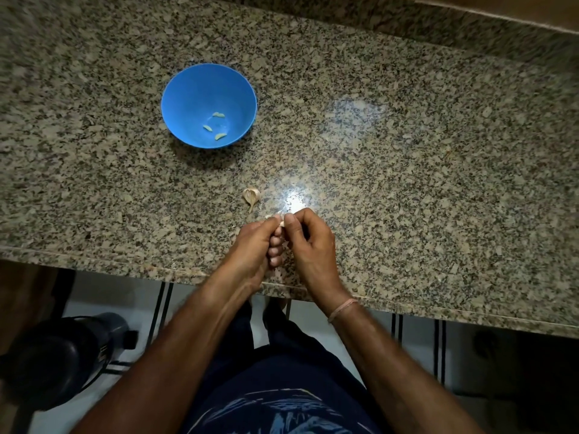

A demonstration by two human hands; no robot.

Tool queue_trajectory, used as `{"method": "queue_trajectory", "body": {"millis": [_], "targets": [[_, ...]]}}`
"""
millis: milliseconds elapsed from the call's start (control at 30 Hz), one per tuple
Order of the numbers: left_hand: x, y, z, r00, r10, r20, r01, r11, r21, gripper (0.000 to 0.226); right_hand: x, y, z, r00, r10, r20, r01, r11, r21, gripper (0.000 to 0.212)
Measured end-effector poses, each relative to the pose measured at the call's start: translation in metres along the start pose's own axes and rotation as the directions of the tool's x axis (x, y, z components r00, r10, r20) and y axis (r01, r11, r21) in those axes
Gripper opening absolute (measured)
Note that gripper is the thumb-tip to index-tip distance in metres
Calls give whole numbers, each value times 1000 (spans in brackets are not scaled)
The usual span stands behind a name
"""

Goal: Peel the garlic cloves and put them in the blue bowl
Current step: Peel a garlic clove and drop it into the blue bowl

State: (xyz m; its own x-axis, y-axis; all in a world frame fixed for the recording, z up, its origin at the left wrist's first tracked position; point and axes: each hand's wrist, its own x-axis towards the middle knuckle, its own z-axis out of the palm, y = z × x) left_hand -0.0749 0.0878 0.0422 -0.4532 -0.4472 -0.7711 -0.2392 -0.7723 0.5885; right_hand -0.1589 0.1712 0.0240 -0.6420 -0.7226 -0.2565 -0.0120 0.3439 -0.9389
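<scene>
The blue bowl (194,89) stands on the granite counter at the upper left, with three peeled garlic cloves (215,127) on its bottom. Near the counter's front edge my left hand (254,245) and my right hand (308,242) meet fingertip to fingertip, both pinching one small garlic clove (281,221), mostly hidden by the fingers. A thin strip of skin sticks up from it. A piece of garlic bulb with its stem (251,196) lies on the counter just beyond my left hand.
The speckled granite counter (407,151) runs the width of the view, its front edge just under my wrists. A bright light reflection lies beyond my hands. Below the edge are a dark round object (59,355) at the left and tiled floor.
</scene>
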Motion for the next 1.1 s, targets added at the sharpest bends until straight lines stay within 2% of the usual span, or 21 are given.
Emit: {"method": "queue_trajectory", "body": {"millis": [100,167,267,333,367,400,433,500,600,733,833,1100], "targets": [[-3,2,2,998,44,-37,-44,999,5,36,-3,2,-1,999,42,10,-43,992,120,17],[-4,3,1,999,18,-31,-18,1000,-14,35,-5,3,-3,999,29,14,-30,990,141,12],[-3,4,-1,988,-151,30,154,975,-161,38,-1,2,-8,994,-112,1,112,994,4,7],[-4,5,-3,981,-188,44,193,961,-199,39,1,2,-10,987,-162,15,163,983,-80,8],[-5,4,-3,992,-130,2,129,984,-122,39,1,2,-10,992,-124,27,125,990,-60,8],[-7,1,-4,998,-17,-58,19,999,30,38,1,1,-10,998,-45,43,45,999,1,10],[-10,-2,-6,986,127,-106,-102,972,213,36,1,0,-11,997,47,64,-52,995,88,12],[-13,-6,-9,908,394,-142,-291,837,464,25,1,-1,-12,975,192,114,-216,944,250,17],[-18,-7,-12,803,587,-105,-421,683,597,6,4,-2,-14,954,260,147,-296,893,339,21],[-20,-9,-15,727,685,-52,-468,550,692,12,2,-3,-15,952,270,144,-303,890,340,19],[-20,-11,-19,692,721,-15,-482,478,734,15,-2,-2,-12,966,231,115,-256,919,301,24],[-21,-16,-14,726,682,-90,-447,567,692,5,-7,-2,-5,982,189,29,-186,916,356,18]]}}
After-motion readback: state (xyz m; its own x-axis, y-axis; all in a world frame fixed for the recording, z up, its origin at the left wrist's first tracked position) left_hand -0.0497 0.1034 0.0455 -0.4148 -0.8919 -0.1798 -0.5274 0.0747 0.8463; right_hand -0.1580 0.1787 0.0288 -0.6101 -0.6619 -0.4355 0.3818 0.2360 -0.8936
